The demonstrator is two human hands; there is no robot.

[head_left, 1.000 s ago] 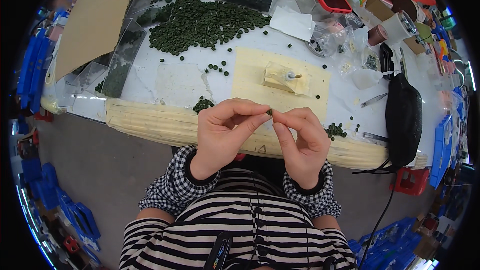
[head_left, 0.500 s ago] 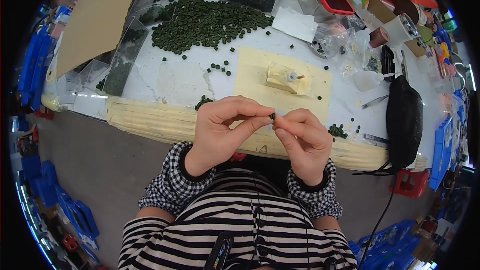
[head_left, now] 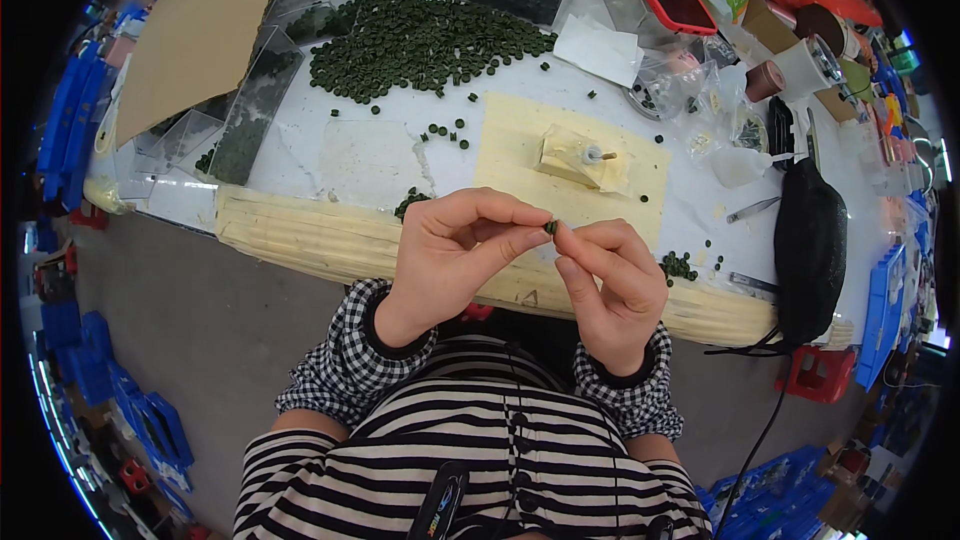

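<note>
My left hand (head_left: 455, 250) and my right hand (head_left: 610, 285) meet above the table's near edge, fingertips together. Between them they pinch a small dark green bead (head_left: 551, 227); which hand carries it I cannot tell apart, both thumbs and forefingers touch it. Just beyond the hands lies a pale yellow mat (head_left: 520, 150) with a small cream block (head_left: 572, 155) that has a short pin standing in it. A big heap of dark green beads (head_left: 420, 35) covers the far middle of the white table.
A ribbed cream pad (head_left: 300, 235) lines the table's (head_left: 370, 155) near edge. Small bead clusters (head_left: 680, 265) lie right of the hands. A black pouch (head_left: 810, 250), tweezers (head_left: 755, 207), clear bags and jars (head_left: 690, 90) crowd the right. Brown cardboard (head_left: 195, 30) and clear trays (head_left: 250, 110) sit left.
Both hands stayed above the table edge. The fingertips have drawn closer around the green bead, which now shows between them; the hands shifted slightly right.
</note>
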